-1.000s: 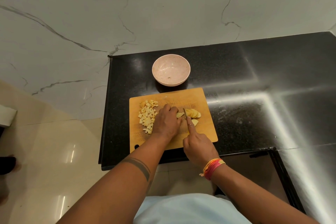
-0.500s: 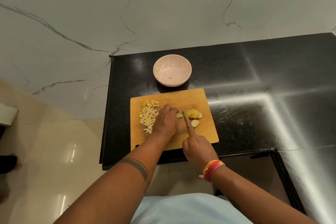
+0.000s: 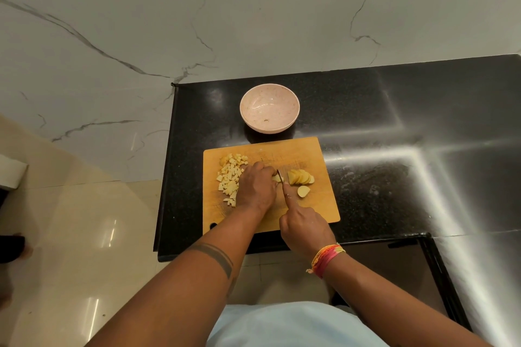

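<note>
Two hands work at the middle of the cutting board (image 3: 318, 205). The left hand (image 3: 256, 189) curls its fingers over a small potato stub (image 3: 275, 178). The right hand (image 3: 306, 229) grips the knife (image 3: 280, 176) with its forefinger laid along the spine, and the blade stands just right of the stub. Slices (image 3: 300, 177) lie fanned toward the board's right side and diced cubes (image 3: 231, 179) toward its left. A pink bowl (image 3: 269, 110) stands just beyond its far edge. With so little stub left, I would tuck the left fingertips back, let the knuckles guide the blade, and cut straight down in thin, even strokes.

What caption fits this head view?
Left hand steadies a pale yellow vegetable piece; right hand cuts it with a metal knife on a wooden board.
</note>
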Available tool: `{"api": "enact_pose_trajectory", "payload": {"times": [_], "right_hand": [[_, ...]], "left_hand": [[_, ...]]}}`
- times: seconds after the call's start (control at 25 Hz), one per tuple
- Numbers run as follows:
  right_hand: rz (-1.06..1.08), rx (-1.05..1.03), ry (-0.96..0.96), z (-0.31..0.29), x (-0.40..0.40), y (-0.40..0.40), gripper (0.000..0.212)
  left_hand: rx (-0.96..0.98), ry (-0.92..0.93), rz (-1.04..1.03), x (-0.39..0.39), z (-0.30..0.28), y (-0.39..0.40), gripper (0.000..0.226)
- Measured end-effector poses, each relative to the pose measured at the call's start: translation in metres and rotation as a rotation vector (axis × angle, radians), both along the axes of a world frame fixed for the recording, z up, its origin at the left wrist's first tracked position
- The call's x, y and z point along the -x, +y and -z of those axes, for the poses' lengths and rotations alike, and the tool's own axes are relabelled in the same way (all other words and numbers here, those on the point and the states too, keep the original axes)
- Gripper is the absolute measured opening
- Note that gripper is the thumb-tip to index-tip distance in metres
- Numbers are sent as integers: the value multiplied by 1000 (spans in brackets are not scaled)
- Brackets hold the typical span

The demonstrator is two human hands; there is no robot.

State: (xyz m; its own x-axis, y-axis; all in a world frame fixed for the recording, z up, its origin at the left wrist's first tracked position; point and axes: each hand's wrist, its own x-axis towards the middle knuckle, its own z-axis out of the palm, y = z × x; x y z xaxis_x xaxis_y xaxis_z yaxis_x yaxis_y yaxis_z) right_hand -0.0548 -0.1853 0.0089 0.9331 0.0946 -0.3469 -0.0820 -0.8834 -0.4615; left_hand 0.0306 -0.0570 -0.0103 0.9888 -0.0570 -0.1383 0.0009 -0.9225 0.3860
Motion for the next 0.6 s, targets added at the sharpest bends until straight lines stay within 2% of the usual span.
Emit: {"api": "enact_pose_trajectory", "payload": {"times": [0.36, 0.6], "right_hand": [[-57, 4, -20, 12, -14, 1, 74], [-108, 92, 71, 16, 17, -12, 84]], "left_hand": [[82, 18, -95, 0, 2, -2, 25], [77, 31, -96, 2, 5, -2, 27]]}}
